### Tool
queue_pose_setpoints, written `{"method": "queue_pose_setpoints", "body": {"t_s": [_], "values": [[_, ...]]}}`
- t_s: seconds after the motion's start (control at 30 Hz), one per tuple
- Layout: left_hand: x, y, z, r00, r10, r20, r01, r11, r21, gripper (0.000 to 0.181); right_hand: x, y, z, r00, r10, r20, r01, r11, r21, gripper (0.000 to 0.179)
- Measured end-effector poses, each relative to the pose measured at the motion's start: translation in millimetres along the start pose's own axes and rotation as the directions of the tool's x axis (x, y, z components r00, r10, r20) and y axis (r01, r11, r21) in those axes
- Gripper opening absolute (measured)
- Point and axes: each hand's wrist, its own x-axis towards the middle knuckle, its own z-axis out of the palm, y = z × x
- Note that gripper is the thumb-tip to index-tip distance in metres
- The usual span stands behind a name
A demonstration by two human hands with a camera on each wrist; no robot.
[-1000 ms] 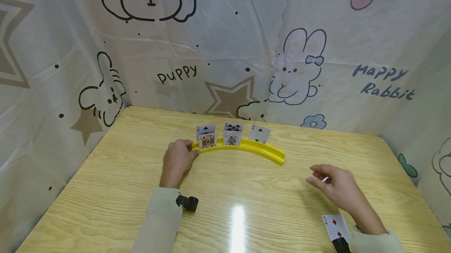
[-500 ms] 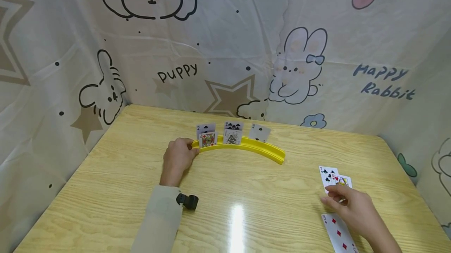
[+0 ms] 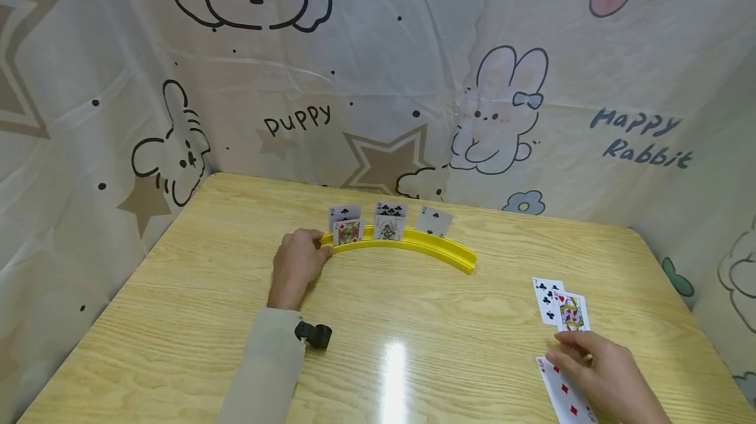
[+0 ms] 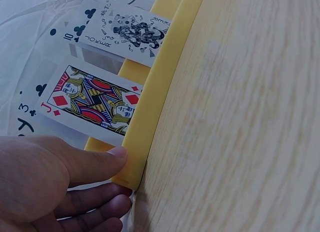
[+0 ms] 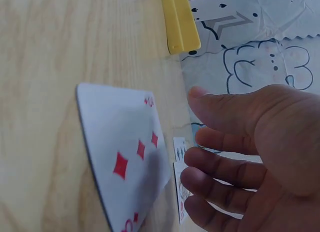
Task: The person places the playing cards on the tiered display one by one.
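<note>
My left hand (image 3: 297, 256) pinches the left end of a curved yellow card holder (image 3: 440, 250), thumb on its front face in the left wrist view. In the holder stand a jack of diamonds (image 4: 95, 101) before a three of clubs (image 3: 344, 212), a joker (image 4: 127, 34) before a ten of clubs (image 3: 392, 209), and a two of spades (image 3: 434, 222). Loosely curled, my right hand (image 3: 608, 371) hovers by a three of diamonds (image 5: 125, 147), with nothing between thumb and fingers in the right wrist view. Its wrist and palm overlap that card in the head view.
Beyond my right hand, a queen of hearts (image 3: 571, 311) overlaps a seven of clubs (image 3: 545, 299) on the wooden table (image 3: 413, 319). A printed cloth (image 3: 378, 69) hangs behind the table's back edge and along both sides.
My right hand has drawn back towards the near right, uncovering the seven of clubs and queen of hearts, and is now at the three of diamonds. My left hand keeps its grip on the holder.
</note>
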Motion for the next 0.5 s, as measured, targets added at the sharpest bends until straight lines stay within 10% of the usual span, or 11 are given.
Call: {"method": "queue_pose_setpoints", "body": {"t_s": [0.5], "values": [[0.5, -1.3, 0.3, 1.000, 0.010, 0.000, -0.010, 1.000, 0.003, 0.039, -2.5, 13.9, 6.7, 0.994, 0.087, 0.059, -0.083, 0.994, -0.077, 0.068]]}}
